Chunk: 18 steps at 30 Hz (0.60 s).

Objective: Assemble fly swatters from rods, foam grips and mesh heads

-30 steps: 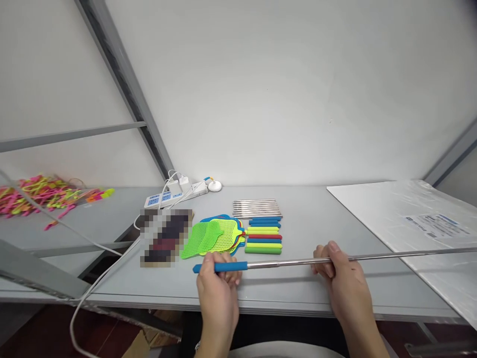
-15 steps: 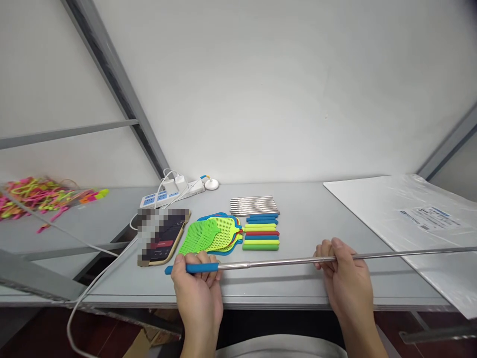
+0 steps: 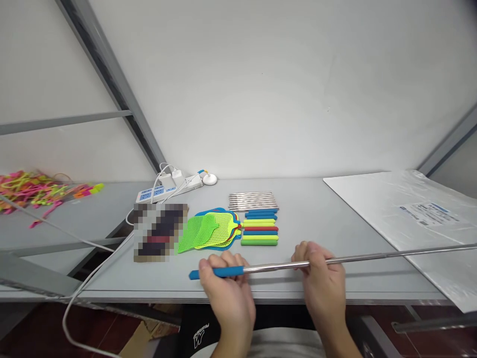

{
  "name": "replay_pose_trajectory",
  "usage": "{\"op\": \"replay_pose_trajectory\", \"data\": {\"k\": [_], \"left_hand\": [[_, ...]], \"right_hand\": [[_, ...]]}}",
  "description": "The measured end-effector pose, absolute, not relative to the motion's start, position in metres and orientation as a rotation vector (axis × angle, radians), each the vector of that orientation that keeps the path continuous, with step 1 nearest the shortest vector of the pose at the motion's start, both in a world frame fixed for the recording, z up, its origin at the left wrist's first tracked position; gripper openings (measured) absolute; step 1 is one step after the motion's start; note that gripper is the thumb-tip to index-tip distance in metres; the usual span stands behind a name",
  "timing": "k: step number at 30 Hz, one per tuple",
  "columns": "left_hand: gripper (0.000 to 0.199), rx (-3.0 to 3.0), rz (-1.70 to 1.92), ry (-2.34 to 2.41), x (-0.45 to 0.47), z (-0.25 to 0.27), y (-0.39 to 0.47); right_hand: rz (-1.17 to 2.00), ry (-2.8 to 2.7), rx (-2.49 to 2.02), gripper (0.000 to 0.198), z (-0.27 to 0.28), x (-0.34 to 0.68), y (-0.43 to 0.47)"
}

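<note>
One long metal rod (image 3: 276,267) we hold near the front of the worktop (image 3: 298,219). It is silvery and shiny, its sections become thinner toward the right, and its left end carries a blue handle (image 3: 233,271). Our left grip (image 3: 231,293) is closed around this handle, whose tip sticks out past our thumb. Our right grip (image 3: 322,281) is closed on the metal, with thumb and fingers. From there the rod continues rightward across the white package (image 3: 372,199); whether it touches, we cannot tell. Beyond our left grip lie perforated flat pieces (image 3: 223,231) and coloured sticks (image 3: 260,242).
</note>
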<state>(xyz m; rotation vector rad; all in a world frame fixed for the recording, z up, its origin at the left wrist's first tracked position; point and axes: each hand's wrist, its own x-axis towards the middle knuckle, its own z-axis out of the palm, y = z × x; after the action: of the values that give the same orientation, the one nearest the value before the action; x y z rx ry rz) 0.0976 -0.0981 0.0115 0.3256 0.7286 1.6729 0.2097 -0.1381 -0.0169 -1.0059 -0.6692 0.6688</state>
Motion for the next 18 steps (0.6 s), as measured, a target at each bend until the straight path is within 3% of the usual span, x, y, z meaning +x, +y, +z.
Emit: {"op": "replay_pose_trajectory", "data": {"k": [7, 18], "left_hand": [[0.049, 0.382, 1.526, 0.746, 0.112, 0.012, -0.108], [0.05, 0.558, 1.681, 0.823, 0.055, 0.021, -0.077]], "right_hand": [[0.654, -0.803, -1.163, 0.048, -0.008, 0.195, -0.138], [0.777, -0.772, -1.113, 0.047, -0.026, 0.235, -0.144]]}}
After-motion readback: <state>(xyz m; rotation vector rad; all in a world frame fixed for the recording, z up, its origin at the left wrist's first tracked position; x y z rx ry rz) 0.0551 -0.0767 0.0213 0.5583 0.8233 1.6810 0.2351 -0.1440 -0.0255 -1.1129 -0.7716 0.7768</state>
